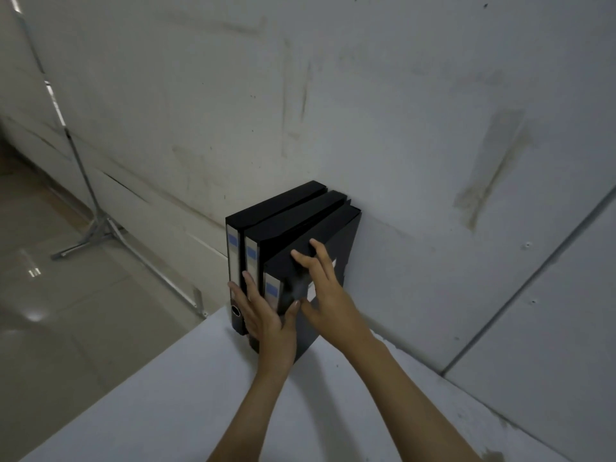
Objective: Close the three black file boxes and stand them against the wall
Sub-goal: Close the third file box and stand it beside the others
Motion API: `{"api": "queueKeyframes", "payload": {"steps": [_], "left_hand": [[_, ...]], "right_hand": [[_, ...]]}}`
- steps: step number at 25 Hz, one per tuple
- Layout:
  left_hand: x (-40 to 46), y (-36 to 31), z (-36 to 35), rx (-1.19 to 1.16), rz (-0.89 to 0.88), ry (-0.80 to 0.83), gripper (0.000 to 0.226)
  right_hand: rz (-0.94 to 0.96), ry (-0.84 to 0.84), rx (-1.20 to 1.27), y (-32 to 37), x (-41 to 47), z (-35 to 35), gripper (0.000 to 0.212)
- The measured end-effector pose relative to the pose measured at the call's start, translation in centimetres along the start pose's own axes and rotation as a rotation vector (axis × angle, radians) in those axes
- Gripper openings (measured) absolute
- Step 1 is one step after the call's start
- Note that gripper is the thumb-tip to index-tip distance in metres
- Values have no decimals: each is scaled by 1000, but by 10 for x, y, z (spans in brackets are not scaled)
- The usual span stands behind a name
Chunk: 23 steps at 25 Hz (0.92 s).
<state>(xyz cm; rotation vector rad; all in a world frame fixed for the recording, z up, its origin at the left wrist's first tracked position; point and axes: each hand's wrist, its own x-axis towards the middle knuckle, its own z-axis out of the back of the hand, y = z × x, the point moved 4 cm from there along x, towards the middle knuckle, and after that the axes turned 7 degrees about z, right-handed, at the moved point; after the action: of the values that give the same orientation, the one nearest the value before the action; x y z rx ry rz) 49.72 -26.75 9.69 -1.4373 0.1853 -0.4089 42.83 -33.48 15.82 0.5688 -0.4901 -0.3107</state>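
Three black file boxes stand upright side by side on the white table (166,411), their far ends against the grey wall (366,111). The left box (273,208) and the middle box (300,218) show grey spines with blue labels. The right box (320,235) leans slightly to the right. My left hand (266,321) lies flat with fingers spread against the spines of the boxes. My right hand (326,288) presses with spread fingers on the right box's side cover near its spine.
A metal stand (90,228) with splayed legs rises from the tiled floor (50,295) at the left, beyond the table's left edge. The wall runs behind and to the right of the table.
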Motion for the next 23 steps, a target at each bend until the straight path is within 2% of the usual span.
{"api": "queueKeyframes", "payload": {"steps": [5,14,19,21,23], "left_hand": [[11,-4,-22,-85,118,-45,96],[16,4,-30,-85,21,-29,94],[23,6,-1,-219,13,39,115],[40,-4,15,-309,62,-2,105],[70,-3,25,-348,132,-6,85]], "right_hand": [[-18,-31,28,-15,14,3,77],[-35,-35,-89,-26,18,2,80],[-63,-14,-135,-20,17,6,77],[-74,6,-127,-18,18,7,77],[-84,26,-102,-17,19,8,85]]}}
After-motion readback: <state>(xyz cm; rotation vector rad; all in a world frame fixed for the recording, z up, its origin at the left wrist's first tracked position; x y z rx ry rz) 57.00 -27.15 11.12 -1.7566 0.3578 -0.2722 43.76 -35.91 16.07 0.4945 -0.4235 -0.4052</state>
